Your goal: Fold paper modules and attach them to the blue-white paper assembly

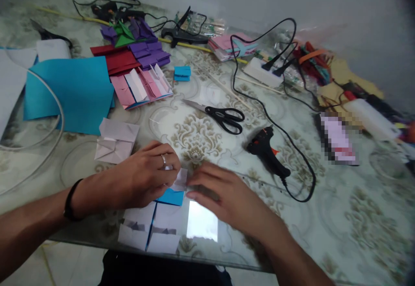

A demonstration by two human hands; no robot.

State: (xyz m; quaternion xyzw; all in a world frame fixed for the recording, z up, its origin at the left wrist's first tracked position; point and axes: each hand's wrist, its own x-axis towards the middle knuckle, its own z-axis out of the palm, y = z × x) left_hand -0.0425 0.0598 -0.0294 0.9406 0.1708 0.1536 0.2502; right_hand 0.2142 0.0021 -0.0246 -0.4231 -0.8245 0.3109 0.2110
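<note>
Close to the table's front edge lies a blue paper backing (171,197) bearing white folded paper pieces (164,225). My left hand (139,178), with a ring and a dark wristband, is closed at the far end of the backing. Its bent fingers pinch a white folded paper (180,179), partly hidden by them. My right hand (223,195) is just right of that paper, thumb and fingers apart and stretched toward its edge; nothing shows in its grasp. Left of my left hand lies a loose white folded paper square (117,141).
Black scissors (223,117) and a corded glue gun (269,152) lie ahead. Blue sheets (71,91) are at left, near a pink-and-white folded panel (142,86) and a small blue paper (182,73). A white power strip (262,72) sits toward the wall.
</note>
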